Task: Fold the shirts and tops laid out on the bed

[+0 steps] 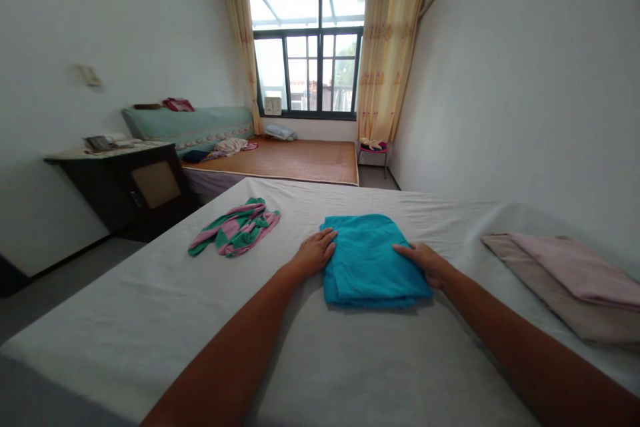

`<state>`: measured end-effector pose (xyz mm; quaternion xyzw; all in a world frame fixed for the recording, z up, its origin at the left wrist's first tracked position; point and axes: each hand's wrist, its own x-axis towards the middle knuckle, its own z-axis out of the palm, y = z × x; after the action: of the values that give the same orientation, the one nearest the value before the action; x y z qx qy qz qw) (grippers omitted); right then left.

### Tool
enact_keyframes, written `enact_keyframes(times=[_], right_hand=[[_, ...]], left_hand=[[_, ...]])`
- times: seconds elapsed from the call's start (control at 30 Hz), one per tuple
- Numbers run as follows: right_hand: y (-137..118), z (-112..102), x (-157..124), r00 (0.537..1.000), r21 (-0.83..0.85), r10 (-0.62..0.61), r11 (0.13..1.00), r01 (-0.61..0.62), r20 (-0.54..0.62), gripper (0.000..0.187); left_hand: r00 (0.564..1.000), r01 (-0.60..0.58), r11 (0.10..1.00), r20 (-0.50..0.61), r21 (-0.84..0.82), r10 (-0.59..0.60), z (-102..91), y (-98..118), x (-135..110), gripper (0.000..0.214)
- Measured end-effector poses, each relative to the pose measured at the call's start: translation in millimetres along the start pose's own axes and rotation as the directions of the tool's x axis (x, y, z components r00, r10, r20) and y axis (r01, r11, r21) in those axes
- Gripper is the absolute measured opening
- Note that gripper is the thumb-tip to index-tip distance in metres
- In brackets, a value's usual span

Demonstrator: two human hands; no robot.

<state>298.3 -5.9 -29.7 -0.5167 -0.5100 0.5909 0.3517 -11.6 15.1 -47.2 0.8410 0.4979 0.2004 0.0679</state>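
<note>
My left hand [317, 252] lies on the left edge of the blue cloth [373, 263]. Its fingers are close to each other on top, and I cannot tell if the thumb is tucked under. My right hand [423, 263] is at the other side. One finger or thumb points in over the top, and the rest go down past the edge where I can't see them, so it looks like I pinch the cloth there. With a hand on each side, I think the cloth can't slide or go crooked.

The blue cloth is right in front of me, folded into a thick, flat pack on the white sheet [150, 293]. Lying flat like that, its layers sit one on top of the other.

Off to my left is a pink and green cloth [237, 227], all crumpled up, well apart from the blue one. Off to my right, a pink cloth [580, 267] lies flat, partly on top of a tan cloth [540, 293]. I guess the neat ones lie on that side so they don't mix with the messy one.

Farther away is a bed [310, 157] with a brown top, under the window [321, 67]. A dark cabinet [115, 193] stands by the left wall.
</note>
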Motion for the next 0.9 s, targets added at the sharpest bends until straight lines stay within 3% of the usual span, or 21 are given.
enact_keyframes(times=[0.1,0.27,0.37,0.47,0.57,0.7,0.8,0.9], right_hand=[[-3,11,-7,0.993,0.184,-0.018,0.983,-0.005,0.120,0.050],[-13,13,-11,0.985,0.235,-0.162,0.957,0.171,-0.058,0.049],[-26,-12,-25,0.967,0.239,-0.218,0.940,0.244,-0.130,0.047],[-29,-50,-45,0.950,0.225,-0.240,0.933,0.283,-0.198,0.046],[-15,-82,-60,0.950,0.215,-0.172,0.949,0.230,-0.260,0.046],[6,-97,-68,0.952,0.218,-0.100,0.962,0.167,-0.289,0.047],[-3,-106,-67,0.931,0.203,-0.204,0.941,0.272,-0.301,0.046],[-32,-139,-73,0.893,0.139,-0.311,0.918,0.371,-0.326,0.047]], left_hand=[[1.000,-0.020,1.000,-0.016,-0.002,0.020,-0.1,-2,1,0.049],[0.998,-0.051,0.999,-0.038,-0.009,0.051,-1.3,-6,4,0.050],[0.999,-0.043,0.998,-0.020,0.041,0.044,0.7,-9,5,0.053],[0.998,-0.059,0.992,0.021,0.108,0.057,4.9,-12,3,0.052],[0.996,-0.077,0.985,0.056,0.152,0.069,7.9,-14,3,0.051],[0.995,-0.083,0.978,0.064,0.194,0.072,8.2,-15,5,0.051],[0.995,-0.088,0.972,0.054,0.218,0.078,8.2,-15,7,0.051],[0.996,-0.085,0.967,0.049,0.240,0.076,9.2,-16,8,0.051]])
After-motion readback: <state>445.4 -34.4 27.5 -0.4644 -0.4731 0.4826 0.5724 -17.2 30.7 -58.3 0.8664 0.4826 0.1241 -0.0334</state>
